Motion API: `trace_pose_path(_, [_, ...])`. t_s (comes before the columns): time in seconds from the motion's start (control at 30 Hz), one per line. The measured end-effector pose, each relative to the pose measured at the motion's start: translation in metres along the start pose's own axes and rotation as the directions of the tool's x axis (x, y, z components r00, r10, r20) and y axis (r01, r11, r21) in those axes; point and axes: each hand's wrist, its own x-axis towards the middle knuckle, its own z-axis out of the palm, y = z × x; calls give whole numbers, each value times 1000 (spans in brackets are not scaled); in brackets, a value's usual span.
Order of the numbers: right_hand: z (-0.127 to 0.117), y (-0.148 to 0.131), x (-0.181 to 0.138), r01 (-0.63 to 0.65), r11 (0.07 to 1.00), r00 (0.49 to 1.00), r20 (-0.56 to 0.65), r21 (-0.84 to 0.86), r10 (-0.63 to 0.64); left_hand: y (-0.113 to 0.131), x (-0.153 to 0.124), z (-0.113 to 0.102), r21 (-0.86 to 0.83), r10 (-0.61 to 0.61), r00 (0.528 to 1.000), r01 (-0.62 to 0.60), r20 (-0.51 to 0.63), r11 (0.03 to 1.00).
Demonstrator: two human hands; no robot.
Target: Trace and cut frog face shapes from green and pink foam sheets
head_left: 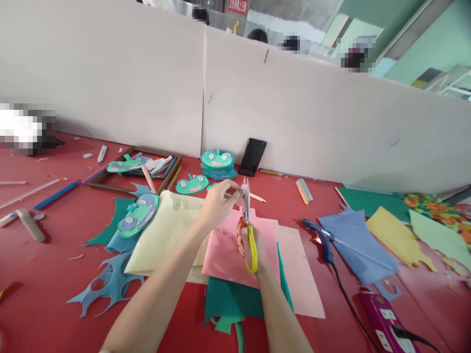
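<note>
In my right hand (253, 242) are scissors (252, 255) with yellow and red handles, their blades pointing away from me. A small pink piece (240, 196) is pinched between the fingers of my left hand (221, 201), right beside the blades. Whether the blades touch it I cannot tell. Below both hands lies a pink felt sheet (230, 255), on top of a dark green sheet (231, 299) and a paler pink sheet (301, 274). A cream sheet (162, 235) is under my left forearm.
Green face cutouts (217, 164) are stacked near a phone (252, 157) leaning on the white partition (312, 108). A brown frame (99, 189) holds pens. To the right lie a glue gun (322, 238), a blue sheet (356, 245) and a purple power strip (384, 318).
</note>
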Motion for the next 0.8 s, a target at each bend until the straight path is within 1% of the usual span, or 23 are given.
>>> trace_pose_path(0.13, [1,-1,-1,17,1000,1000,-21,-20,-17,0,0,1,-19,-15,1000,15,-8,1000])
trace_pose_path(0.33, [0,-1,-1,43,996,999,-24,-80,-45,-2,0,3,-107,-64,998,63,-3,992])
trace_pose_path(0.63, [2,-3,-1,51,996,998,-29,-79,-54,-1,1,2,-110,-77,997,73,-28,991])
trace_pose_path(0.8, [1,-5,-1,65,992,998,-14,-112,-67,-2,1,2,-134,-82,995,74,-56,988])
